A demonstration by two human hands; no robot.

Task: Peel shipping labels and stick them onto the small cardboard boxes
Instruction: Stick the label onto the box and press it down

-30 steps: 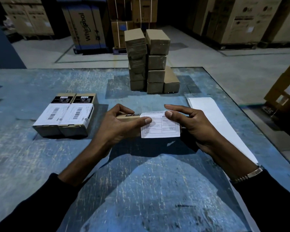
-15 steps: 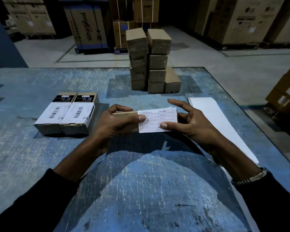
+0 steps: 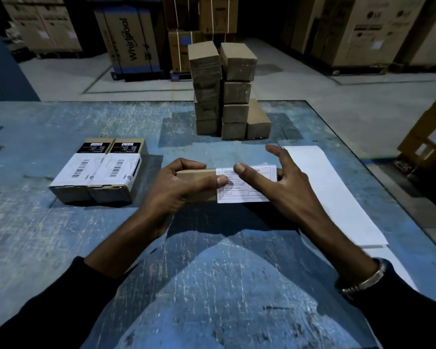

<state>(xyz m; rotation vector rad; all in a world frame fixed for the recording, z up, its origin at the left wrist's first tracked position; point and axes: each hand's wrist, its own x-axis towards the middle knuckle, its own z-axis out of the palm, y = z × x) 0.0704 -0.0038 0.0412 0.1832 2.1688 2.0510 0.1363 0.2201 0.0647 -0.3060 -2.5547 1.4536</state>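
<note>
table (image 3: 61, 248): big scuffed blue top, everything sits on it
stack of boxes (image 3: 224, 91): plain brown ones piled at the far middle, no labels on them
label sheet (image 3: 337, 197): long white strip lying just right of the hands
labelled boxes (image 3: 96, 175): two side by side on the left, touching, barcode stickers on top
small box (image 3: 194, 183): held mid-table; left hand (image 3: 171, 187) grips its left end, thumb on the sticker's edge
label (image 3: 247, 185): white, on the box's right half
right hand (image 3: 282, 182): fingers straight and spread, thumb pressing flat on the label

"Whirlpool" on tall carton (image 3: 130, 39); "LG" on pallet cartons (image 3: 378, 26)
</note>
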